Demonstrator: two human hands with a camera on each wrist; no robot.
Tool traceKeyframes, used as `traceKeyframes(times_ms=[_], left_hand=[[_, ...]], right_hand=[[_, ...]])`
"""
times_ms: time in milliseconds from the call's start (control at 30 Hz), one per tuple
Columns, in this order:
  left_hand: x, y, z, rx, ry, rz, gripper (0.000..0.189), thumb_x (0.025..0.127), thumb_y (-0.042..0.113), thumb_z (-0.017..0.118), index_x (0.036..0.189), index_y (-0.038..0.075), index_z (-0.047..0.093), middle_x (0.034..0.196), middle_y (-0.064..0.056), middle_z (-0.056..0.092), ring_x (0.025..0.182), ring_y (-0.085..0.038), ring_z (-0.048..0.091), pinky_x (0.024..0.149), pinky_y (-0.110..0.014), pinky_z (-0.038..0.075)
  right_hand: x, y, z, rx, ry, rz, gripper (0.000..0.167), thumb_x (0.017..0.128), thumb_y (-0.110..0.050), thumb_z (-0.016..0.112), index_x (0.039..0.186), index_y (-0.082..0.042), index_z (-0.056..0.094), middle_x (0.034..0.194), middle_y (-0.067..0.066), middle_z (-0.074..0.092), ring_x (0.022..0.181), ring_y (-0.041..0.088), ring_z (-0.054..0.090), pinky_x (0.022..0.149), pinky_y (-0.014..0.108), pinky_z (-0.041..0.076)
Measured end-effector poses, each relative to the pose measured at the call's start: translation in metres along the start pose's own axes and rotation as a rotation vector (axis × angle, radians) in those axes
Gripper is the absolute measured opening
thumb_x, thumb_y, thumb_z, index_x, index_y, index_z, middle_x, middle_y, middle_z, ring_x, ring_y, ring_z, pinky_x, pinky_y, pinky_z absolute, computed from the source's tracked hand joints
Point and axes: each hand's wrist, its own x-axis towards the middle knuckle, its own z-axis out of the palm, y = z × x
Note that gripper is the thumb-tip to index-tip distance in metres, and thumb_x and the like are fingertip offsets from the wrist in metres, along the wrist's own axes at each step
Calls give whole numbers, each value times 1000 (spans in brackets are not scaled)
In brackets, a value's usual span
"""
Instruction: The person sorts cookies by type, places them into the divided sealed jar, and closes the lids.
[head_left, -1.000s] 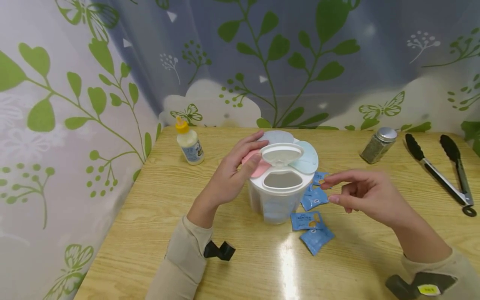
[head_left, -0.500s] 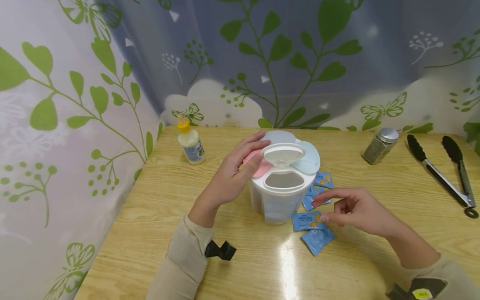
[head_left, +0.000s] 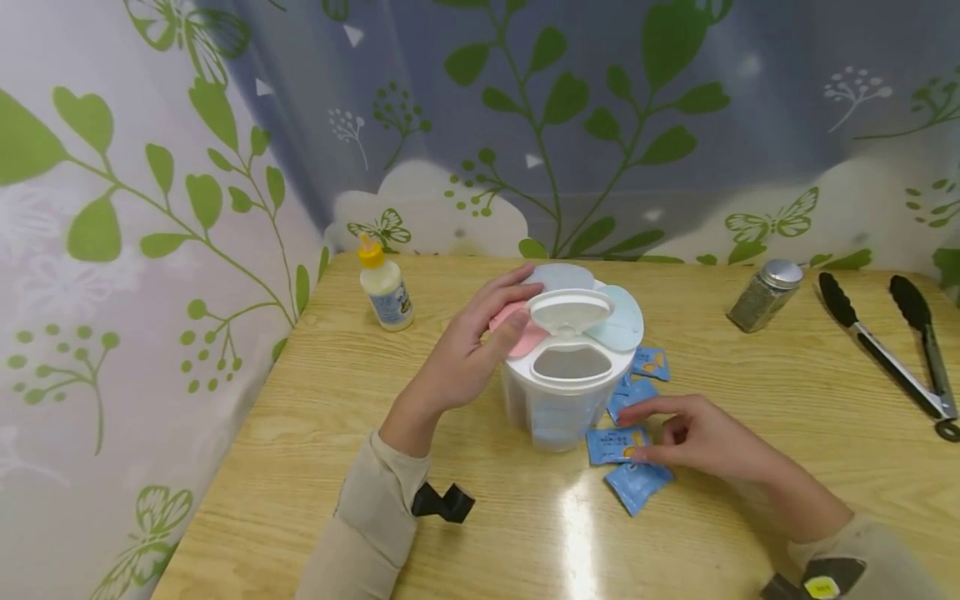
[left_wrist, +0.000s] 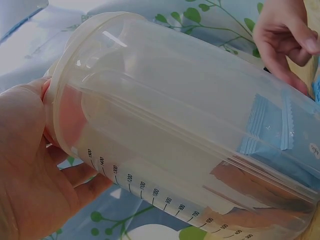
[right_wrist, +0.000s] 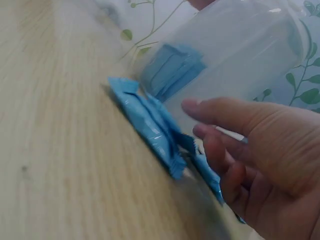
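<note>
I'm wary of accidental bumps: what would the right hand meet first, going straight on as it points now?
Likely a blue packet, with the clear container beyond it. Depth is unclear, so the right hand might pass above the packet.

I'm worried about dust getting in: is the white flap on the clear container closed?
No, the head view shows the white flap standing raised, leaving the opening in the container uncovered.

The left hand grips, its thumb apart from the fingers, with the left wrist nearer the body than the fingertips. On the right hand, forefinger and right thumb stand apart at the tips, other fingers curled between them, the right wrist behind.
</note>
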Motion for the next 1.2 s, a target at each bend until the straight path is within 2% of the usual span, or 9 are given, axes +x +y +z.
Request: traceKeyframes(times_ms=[67,100,133,300,367,500,633,967,1200], left_hand=[[0,0,0,1,0,0,59,105,52,38,144,10,52,161,-2,35,149,-12,30,120,-45,31],[0,0,0,1,1,1,59,105,52,38,144,10,52,161,-2,35,149,-12,30,120,-45,31],[0,0,0,2,2,2,59,105,52,38,144,10,52,161,-2,35,149,-12,30,120,-45,31],[-1,0,0,2,4,-4,60,105,54,37,144,10,53,161,2,35,149,-11,30,120,-44,31],[0,0,0,1,3,-3,60,105,53,37,144,10,52,161,2,35,149,-11,30,120,-44,31],[0,-1,0,2,0,-1,60,105,54,37,144,10,52,161,1,34,149,-11,30,120,-45,31],[0,-1,0,9,0,-3,60,105,55,37,144,11,52,161,5,34,149,-11,30,120,-44,31],[0,-1,-1,9,1,-4,61,105,55,36,144,11,52,161,5,34,149,-11,30,120,-44,31],[0,0,0,6,2,-1,61,105,55,37,144,11,52,161,4,34,149,-10,30,120,-44,32]], right_hand=[[0,3,2,-33,8,3,40,85,-14,80,121,-5,68,90,6,73,49,-2,47,42,23,41],[1,3,3,-48,9,6,40,85,-15,80,121,-5,69,90,6,73,49,-2,47,43,23,41],[1,4,4,-65,9,10,40,85,-16,80,121,-6,69,82,6,72,49,-1,47,43,22,41],[1,4,5,-108,8,19,40,84,-19,81,120,-7,69,65,-1,61,50,-2,45,44,22,41],[1,4,5,-125,5,17,40,83,-20,81,119,-7,69,72,0,62,51,-2,46,45,22,42],[1,4,5,-174,-5,3,42,83,-24,82,119,-8,70,102,6,68,56,-1,47,51,23,45],[3,3,5,-185,-31,15,43,83,-28,82,120,-9,70,113,7,68,58,1,45,57,23,44],[4,3,6,-151,-44,111,35,83,-27,82,111,-10,69,95,5,60,62,2,45,56,23,45],[4,2,5,-119,-46,116,28,86,-25,79,106,-11,67,99,6,64,74,5,56,63,23,49]])
